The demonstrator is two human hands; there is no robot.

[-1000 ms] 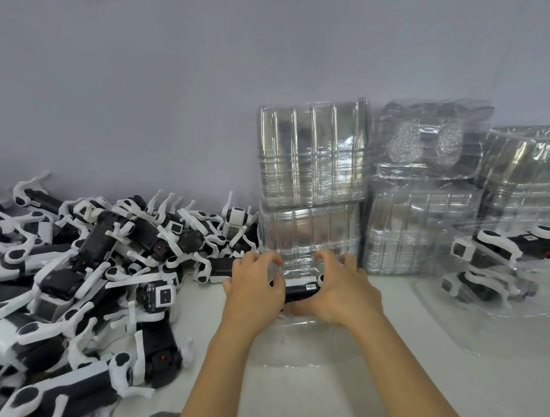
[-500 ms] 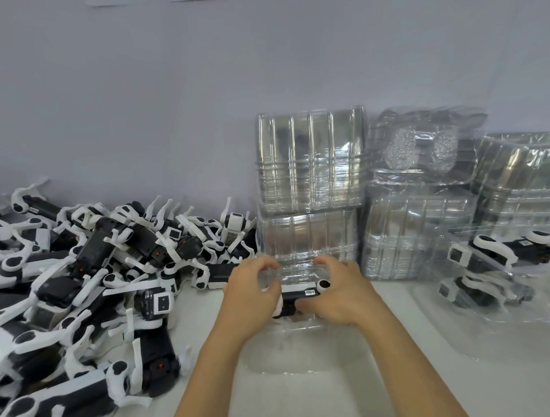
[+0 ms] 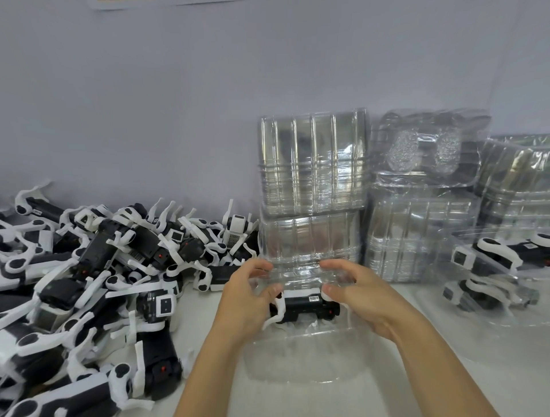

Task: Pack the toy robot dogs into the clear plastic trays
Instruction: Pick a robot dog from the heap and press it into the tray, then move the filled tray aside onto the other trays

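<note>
A pale lilac-grey wall rises behind a white tabletop, and the lower edge of a white paper sheet shows on the wall at the upper left.

Soft, even, fairly bright light leaves only faint shadows. Glare streaks the stacked clear trays at far right. Edges bow with wide-angle distortion and look slightly soft.

Person, head view: two bare forearms, left hand and right hand. No sleeves, gloves, rings or wristbands visible, as far as the blurred fingertips allow. Fingernails short, apparently unpainted. Upper arms out of frame.
</note>
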